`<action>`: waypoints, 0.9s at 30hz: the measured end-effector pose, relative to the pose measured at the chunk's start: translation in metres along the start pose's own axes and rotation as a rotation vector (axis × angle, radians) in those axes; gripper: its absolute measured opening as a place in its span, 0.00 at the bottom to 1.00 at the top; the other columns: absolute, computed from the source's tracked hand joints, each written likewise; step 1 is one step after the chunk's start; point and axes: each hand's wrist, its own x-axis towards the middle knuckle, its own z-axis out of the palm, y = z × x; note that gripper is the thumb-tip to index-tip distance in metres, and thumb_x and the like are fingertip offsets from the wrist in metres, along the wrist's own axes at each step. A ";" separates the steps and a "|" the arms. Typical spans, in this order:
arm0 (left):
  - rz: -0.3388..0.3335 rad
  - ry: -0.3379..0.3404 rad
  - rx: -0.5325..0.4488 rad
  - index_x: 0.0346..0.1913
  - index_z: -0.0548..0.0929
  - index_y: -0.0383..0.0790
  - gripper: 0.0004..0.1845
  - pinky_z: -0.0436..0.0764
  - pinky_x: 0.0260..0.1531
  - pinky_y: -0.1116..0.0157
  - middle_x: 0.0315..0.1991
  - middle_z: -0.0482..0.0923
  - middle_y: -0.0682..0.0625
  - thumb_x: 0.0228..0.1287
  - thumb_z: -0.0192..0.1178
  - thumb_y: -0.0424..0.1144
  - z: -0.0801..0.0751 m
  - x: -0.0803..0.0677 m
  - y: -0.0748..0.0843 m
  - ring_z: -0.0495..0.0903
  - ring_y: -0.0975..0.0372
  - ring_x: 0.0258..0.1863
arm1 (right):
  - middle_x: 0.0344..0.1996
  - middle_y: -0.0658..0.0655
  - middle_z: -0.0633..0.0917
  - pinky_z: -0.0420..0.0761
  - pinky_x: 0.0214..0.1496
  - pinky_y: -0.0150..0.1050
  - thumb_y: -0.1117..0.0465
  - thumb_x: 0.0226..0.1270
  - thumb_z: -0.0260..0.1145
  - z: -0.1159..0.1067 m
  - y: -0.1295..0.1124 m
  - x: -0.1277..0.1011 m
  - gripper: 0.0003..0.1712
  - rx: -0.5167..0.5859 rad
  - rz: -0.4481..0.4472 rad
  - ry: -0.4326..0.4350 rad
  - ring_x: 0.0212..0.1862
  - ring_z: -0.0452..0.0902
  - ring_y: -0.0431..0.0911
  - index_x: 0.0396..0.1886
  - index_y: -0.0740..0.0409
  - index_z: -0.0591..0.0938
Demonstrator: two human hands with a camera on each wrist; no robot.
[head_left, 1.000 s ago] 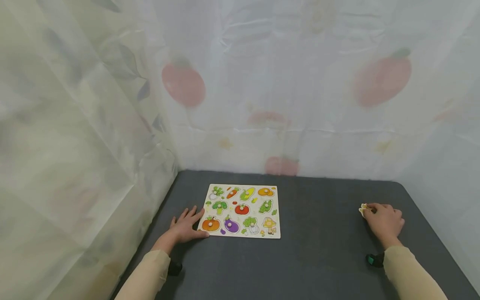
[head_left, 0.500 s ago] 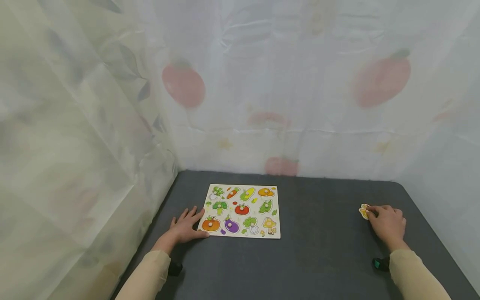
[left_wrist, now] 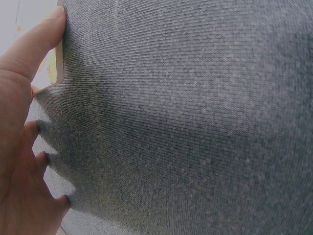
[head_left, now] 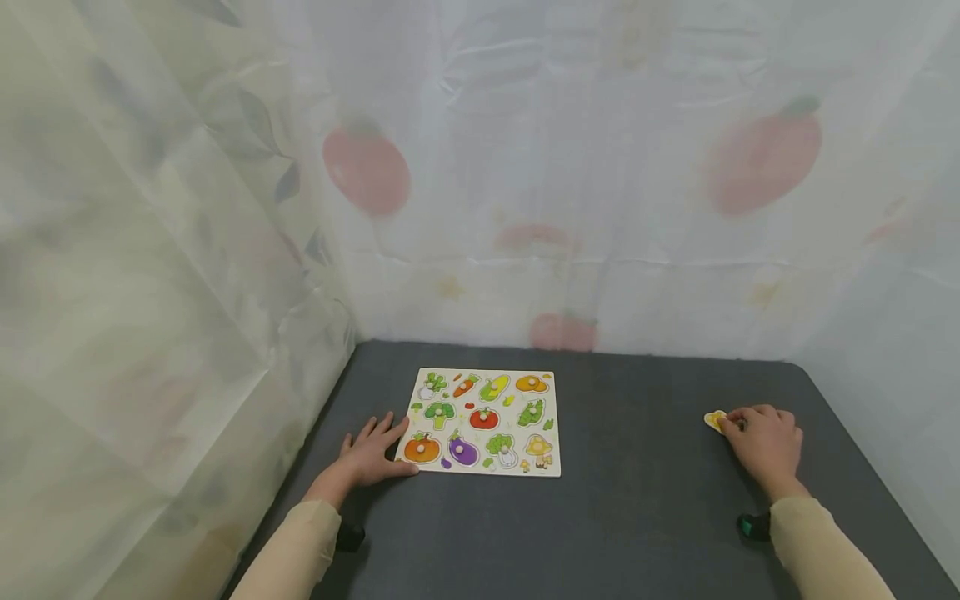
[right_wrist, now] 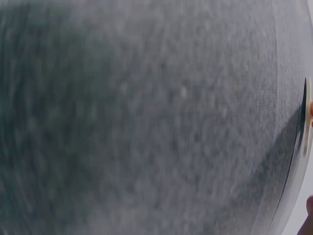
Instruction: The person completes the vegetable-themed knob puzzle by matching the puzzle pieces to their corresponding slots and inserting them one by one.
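At the left of the head view, my left hand (head_left: 369, 454) lies with spread fingers against the near left corner of a white vegetable puzzle board (head_left: 480, 468). In the left wrist view its thumb (left_wrist: 36, 41) rests on the board's edge, while the other fingers reach down to the dark cloth. Far to the right of the board, my right hand (head_left: 767, 446) pinches a small yellow puzzle piece (head_left: 714, 421) with a pale border between thumb and fingers. Only the thin edge of that piece (right_wrist: 307, 117) shows at the right of the right wrist view.
Knobbed pieces such as a tomato (head_left: 484, 419), an eggplant (head_left: 463, 452) and a pumpkin (head_left: 422, 450) sit in the board. The mushroom spot (head_left: 538, 447) looks paler. A dark cloth-covered table (head_left: 622, 500) is enclosed by a printed curtain (head_left: 637, 275) behind and at the sides.
My right hand shifted slightly right, then back left with the yellow puzzle piece, which now appears flatter and farther left. The left hand and the board have stayed in place.
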 end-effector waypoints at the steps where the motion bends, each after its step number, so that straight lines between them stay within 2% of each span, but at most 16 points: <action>1: 0.000 -0.001 0.000 0.82 0.57 0.50 0.56 0.38 0.66 0.24 0.82 0.46 0.37 0.57 0.69 0.69 0.000 0.000 0.000 0.41 0.35 0.79 | 0.51 0.75 0.75 0.60 0.52 0.70 0.54 0.72 0.66 0.000 -0.001 0.000 0.19 0.004 0.005 -0.001 0.55 0.60 0.73 0.41 0.69 0.85; 6: 0.001 -0.001 -0.002 0.82 0.57 0.49 0.55 0.37 0.67 0.25 0.82 0.45 0.37 0.57 0.69 0.68 0.000 0.000 0.001 0.41 0.35 0.79 | 0.52 0.77 0.75 0.60 0.52 0.70 0.53 0.73 0.65 0.002 -0.006 -0.001 0.20 0.023 0.016 -0.019 0.56 0.59 0.74 0.43 0.70 0.85; 13: -0.002 0.000 -0.002 0.82 0.57 0.49 0.55 0.38 0.66 0.24 0.82 0.46 0.37 0.58 0.69 0.68 -0.001 -0.001 0.002 0.41 0.35 0.79 | 0.52 0.75 0.75 0.60 0.51 0.70 0.58 0.74 0.61 0.003 -0.006 -0.004 0.17 0.058 -0.033 -0.006 0.56 0.60 0.75 0.48 0.68 0.86; 19: -0.005 0.002 0.000 0.82 0.57 0.50 0.55 0.38 0.66 0.24 0.82 0.46 0.37 0.57 0.69 0.68 -0.002 -0.001 0.001 0.41 0.35 0.79 | 0.51 0.75 0.76 0.59 0.53 0.70 0.56 0.74 0.66 0.004 -0.003 -0.003 0.17 0.067 -0.067 0.010 0.57 0.60 0.74 0.47 0.69 0.86; 27: -0.007 0.002 0.003 0.82 0.57 0.50 0.56 0.38 0.66 0.24 0.82 0.46 0.37 0.57 0.69 0.68 -0.001 -0.001 0.001 0.41 0.35 0.79 | 0.53 0.76 0.76 0.59 0.53 0.70 0.52 0.72 0.68 0.004 -0.006 -0.006 0.20 0.084 -0.034 -0.004 0.57 0.60 0.74 0.45 0.68 0.86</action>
